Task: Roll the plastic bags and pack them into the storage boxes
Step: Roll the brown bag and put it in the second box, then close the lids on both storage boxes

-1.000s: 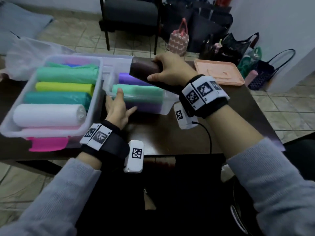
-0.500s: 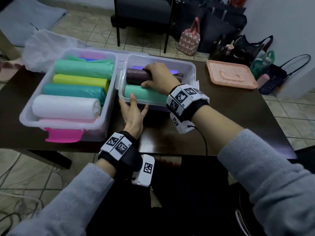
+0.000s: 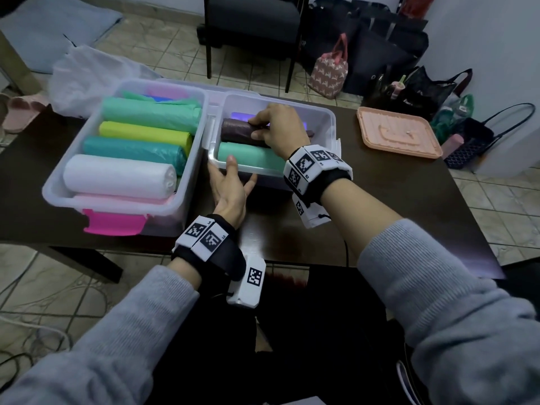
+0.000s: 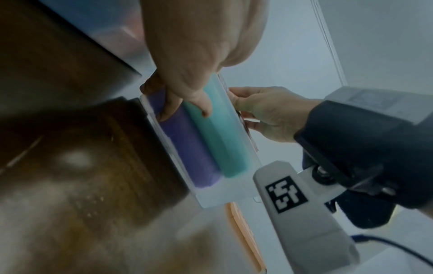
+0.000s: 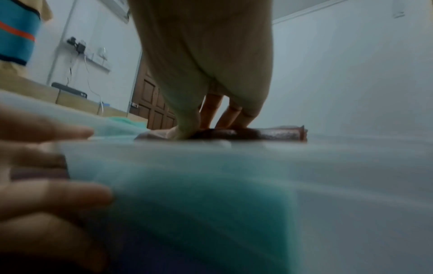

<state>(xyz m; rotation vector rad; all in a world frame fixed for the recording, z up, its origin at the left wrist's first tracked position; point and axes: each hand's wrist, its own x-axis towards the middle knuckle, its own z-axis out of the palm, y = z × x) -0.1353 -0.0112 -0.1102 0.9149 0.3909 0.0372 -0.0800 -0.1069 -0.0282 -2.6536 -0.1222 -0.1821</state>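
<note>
My right hand (image 3: pixel 279 128) reaches into the small clear box (image 3: pixel 330 119) and grips a dark brown roll (image 3: pixel 236 130) that lies between a purple roll (image 3: pixel 238 116) and a mint green roll (image 3: pixel 248 155). In the right wrist view, the thumb and fingers of that hand (image 5: pixel 211 118) are down on the brown roll (image 5: pixel 269 134). My left hand (image 3: pixel 230 185) presses flat against the box's front wall, thumb up at the rim. The left wrist view shows the purple roll (image 4: pixel 187 148) and the green roll (image 4: pixel 222 144) through the wall. The large clear box (image 3: pixel 58 182) holds several coloured rolls.
A peach tray (image 3: pixel 397 133) lies on the dark table (image 3: pixel 380 214) right of the small box. A crumpled white plastic bag (image 3: pixel 87 77) sits behind the large box. A chair (image 3: pixel 251 24) and several bags (image 3: pixel 330 71) stand on the floor beyond the table.
My right hand has brought the brown roll down from above the small box into it, behind the green roll. My left hand has stayed against the front wall.
</note>
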